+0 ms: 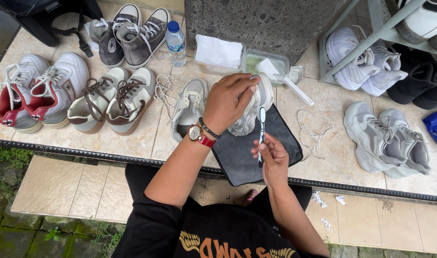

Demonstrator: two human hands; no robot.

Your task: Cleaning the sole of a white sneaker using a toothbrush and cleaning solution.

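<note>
Tiled ledge, dark mat (237, 155). Our left hand (228, 102) clasps a light, soft white sneaker (254, 107) by its upper; right hand (272, 155) pinches a stiff toothbrush (262, 126) below it.

Black printed shirt, gold wristwatch (195, 132) on red strap, dark beaded bracelet (210, 129)

A matt dark cloth mat (237, 160) lies on smooth, glossy beige tiles (132, 138), beside a clear plastic bottle (175, 45).

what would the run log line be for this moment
left hand: grips pale sneaker | right hand: holds toothbrush, bristles up | under: dark mat | nearby: loose laces
</note>
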